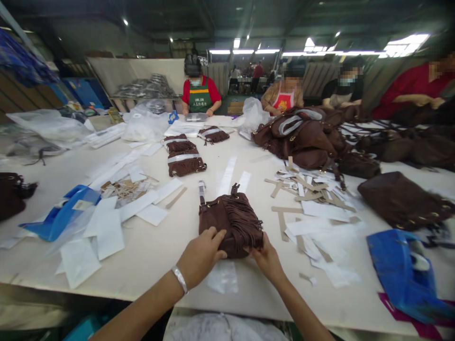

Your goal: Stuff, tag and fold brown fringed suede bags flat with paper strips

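Observation:
A small dark brown bag (216, 215) with a fringed panel and metal eyelets lies on the table in front of me. My left hand (199, 255), with a silver bracelet at the wrist, grips its lower left part, fingers over the top. At the lower right corner, my right hand (269, 258) pinches the bag's edge; some fingertips are hidden by the bag. A strap end (202, 192) with a pale wrapping sticks up from the bag's upper left. Under the near edge lies a clear plastic bag (223, 278).
Blue tape dispensers (62, 213) stand left and right. Paper strips (313, 189) and white sheets (106, 227) litter both sides of the table (149, 270). Fringed bags (185, 158) lie ahead; a brown bag pile (302, 135) rises right. Several co-workers sit opposite.

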`<state>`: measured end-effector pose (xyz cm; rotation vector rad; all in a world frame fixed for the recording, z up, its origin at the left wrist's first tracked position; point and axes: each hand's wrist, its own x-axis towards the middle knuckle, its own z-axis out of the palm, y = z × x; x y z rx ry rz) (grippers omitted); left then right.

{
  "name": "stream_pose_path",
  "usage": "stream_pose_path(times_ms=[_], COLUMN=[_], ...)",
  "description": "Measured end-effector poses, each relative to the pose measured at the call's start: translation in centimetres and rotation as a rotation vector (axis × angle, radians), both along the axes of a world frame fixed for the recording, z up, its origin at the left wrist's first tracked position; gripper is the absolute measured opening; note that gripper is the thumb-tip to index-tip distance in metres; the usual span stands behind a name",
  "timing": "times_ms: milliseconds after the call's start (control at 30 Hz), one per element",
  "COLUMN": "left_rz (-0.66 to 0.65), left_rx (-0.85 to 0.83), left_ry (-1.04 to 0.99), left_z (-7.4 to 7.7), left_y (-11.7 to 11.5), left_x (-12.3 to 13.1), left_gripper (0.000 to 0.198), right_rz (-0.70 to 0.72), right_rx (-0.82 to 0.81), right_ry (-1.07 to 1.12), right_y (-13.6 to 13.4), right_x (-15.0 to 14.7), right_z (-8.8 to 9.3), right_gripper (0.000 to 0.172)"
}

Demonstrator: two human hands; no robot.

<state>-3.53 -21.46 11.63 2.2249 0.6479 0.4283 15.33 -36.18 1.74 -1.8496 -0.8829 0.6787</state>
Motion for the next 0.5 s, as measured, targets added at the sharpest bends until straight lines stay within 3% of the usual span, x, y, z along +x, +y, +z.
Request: stream_pose_path(times_ms=[133,300,367,500], left_rz=[0.044,0.099,0.131,0.184], left_rx=[0.105,0.149,0.116,0.067], left_ry=[-0.054,-0.070,-0.043,0.016], left_z=[1.2,2.4,1.5,-2.2], left_y=[2.1,4.8,5.0,3.7], left_x=[0.8,1.2,1.1,0.3], left_gripper=[0.017,0.019,0.024,0.023], right_rz=[0.010,0.063,0.083,0.069], right_rx=[0.164,0.148,0.128,0.088], right_ry=[-0.016,-0.057,-0.020,-0.041], right_y=[2.3,2.8,2.9,2.9], right_x=[0.7,2.7,2.9,2.5], right_z=[1.9,5.2,5.1,3.1], right_gripper=[0.038,0.025,0.021,0.015])
